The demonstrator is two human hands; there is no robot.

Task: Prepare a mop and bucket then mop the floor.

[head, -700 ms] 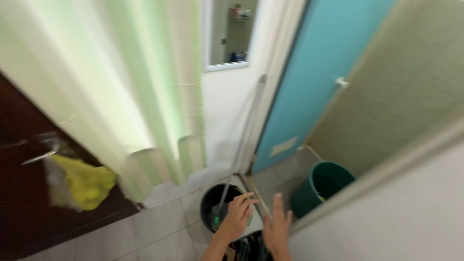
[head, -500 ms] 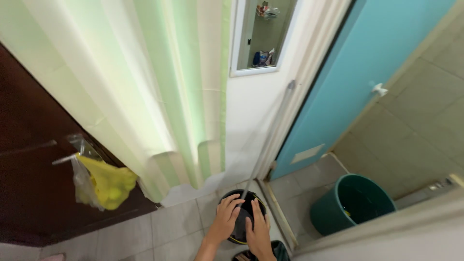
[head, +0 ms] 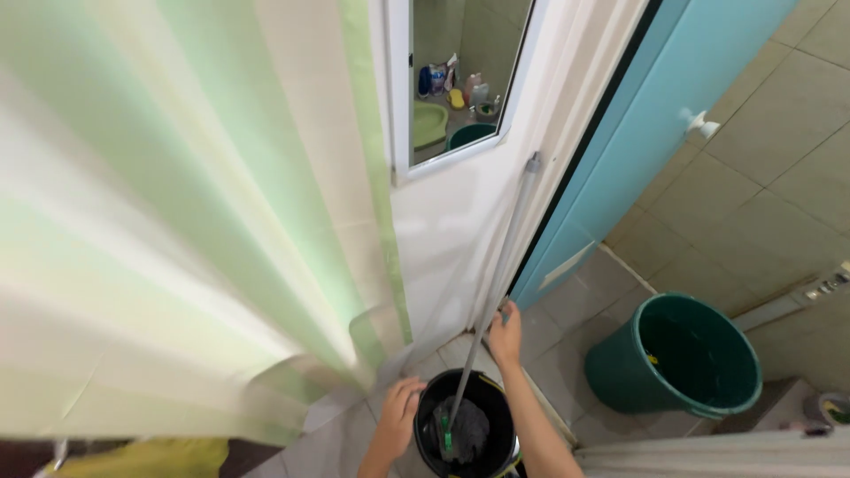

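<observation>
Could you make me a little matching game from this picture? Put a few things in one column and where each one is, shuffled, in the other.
Things:
1. mop head
2. right hand
3. left hand
4. green bucket

Places:
a. on the tiled floor past the blue door
b. at the rim of the black bucket
c. inside the black bucket
d. on the grey mop handle

Pairs: 1-c, 2-d, 3-b, 4-a
</observation>
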